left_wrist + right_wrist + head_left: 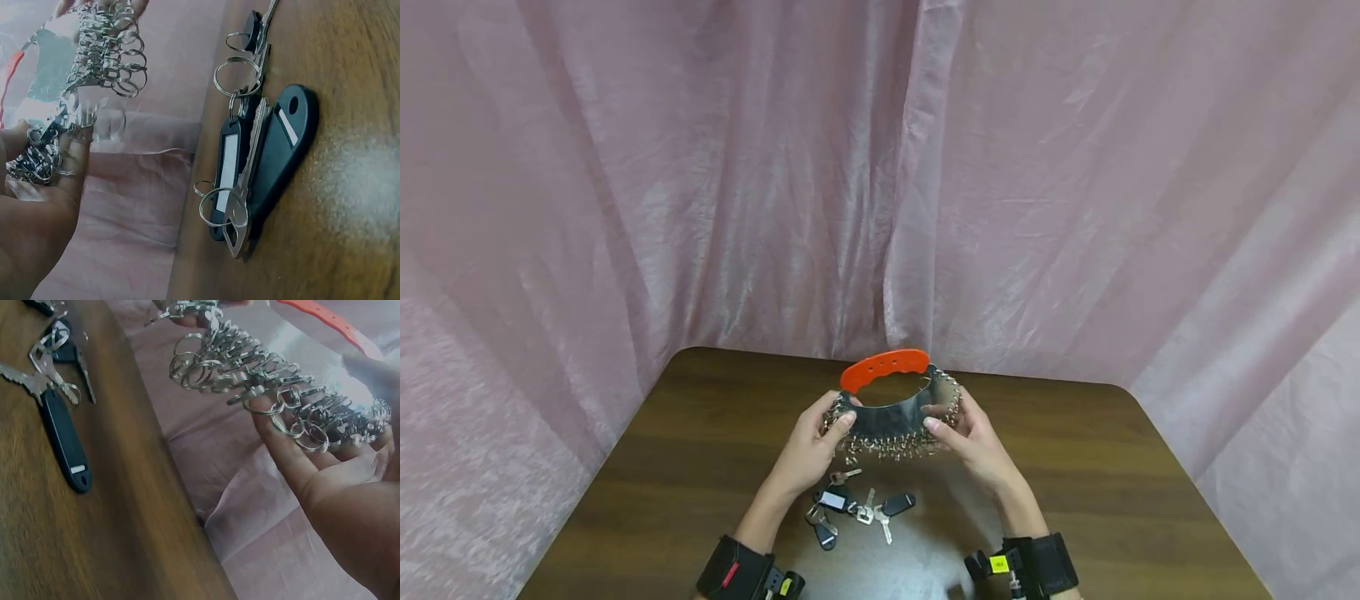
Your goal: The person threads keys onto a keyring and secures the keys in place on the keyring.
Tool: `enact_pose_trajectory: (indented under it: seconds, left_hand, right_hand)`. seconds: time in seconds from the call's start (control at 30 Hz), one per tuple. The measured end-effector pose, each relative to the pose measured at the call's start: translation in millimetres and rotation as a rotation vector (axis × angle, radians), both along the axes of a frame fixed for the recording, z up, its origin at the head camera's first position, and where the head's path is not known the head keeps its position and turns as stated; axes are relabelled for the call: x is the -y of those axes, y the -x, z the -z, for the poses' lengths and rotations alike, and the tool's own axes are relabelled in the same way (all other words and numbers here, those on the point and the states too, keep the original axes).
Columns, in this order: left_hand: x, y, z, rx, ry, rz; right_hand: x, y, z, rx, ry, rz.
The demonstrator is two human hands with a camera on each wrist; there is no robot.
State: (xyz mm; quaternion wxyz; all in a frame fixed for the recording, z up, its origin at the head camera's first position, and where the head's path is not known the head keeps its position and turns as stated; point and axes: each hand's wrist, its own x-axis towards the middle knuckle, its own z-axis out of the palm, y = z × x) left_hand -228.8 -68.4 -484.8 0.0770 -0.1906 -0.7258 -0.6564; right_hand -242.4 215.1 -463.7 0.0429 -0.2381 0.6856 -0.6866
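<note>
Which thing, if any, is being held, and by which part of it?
A curved metal plate, edged with rings and carrying an orange handle: the left hand grips its left side, the right hand its right side.

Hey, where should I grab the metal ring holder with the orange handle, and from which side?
Probably by the orange handle, from the far side, fingers curling through the opening. Its inner edge looks scalloped for fingers, and it arches clear of the rings and clasps edging the metal plate. The left hand and right hand hold the plate's sides, leaving the handle's middle free.
</note>
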Motion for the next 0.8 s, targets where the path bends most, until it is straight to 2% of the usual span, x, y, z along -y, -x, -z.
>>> enact_pose_trajectory:
  seconds: [0.17,0.3,0.47,0.57,0.63,0.73,0.8]
  left_hand:
    - [5,0.7,0.9,-0.029,0.017,-0.028]
    - [6,0.4,-0.2,-0.022,-0.004,-0.030]
    - [5,1.5,-2.2,0.006,-0.086,-0.023]
    - [7,1.2,-3.6,0.040,-0.117,0.020]
    - [9,-0.4,-4.6,0.072,-0.121,0.074]
    - [11,-2.2,-4.2,0.116,-0.112,0.148]
    - [12,-2.9,-3.4,0.146,-0.111,0.160]
  right_hand:
    - [7,0.9,-4.4,0.014,-0.008,0.005]
    - [8,0.8,-7.3,0.014,0.032,-0.012]
    - [6,0.1,-6.1,0.063,0.174,-0.068]
    - [8,0.8,-4.1,0.095,0.278,-0.112]
    - [12,1.3,-2.7,0.114,0.336,-0.123]
    - [21,1.6,-0.1,0.146,0.394,-0.130]
    - [28,1.8,2.6,0.167,0.412,-0.124]
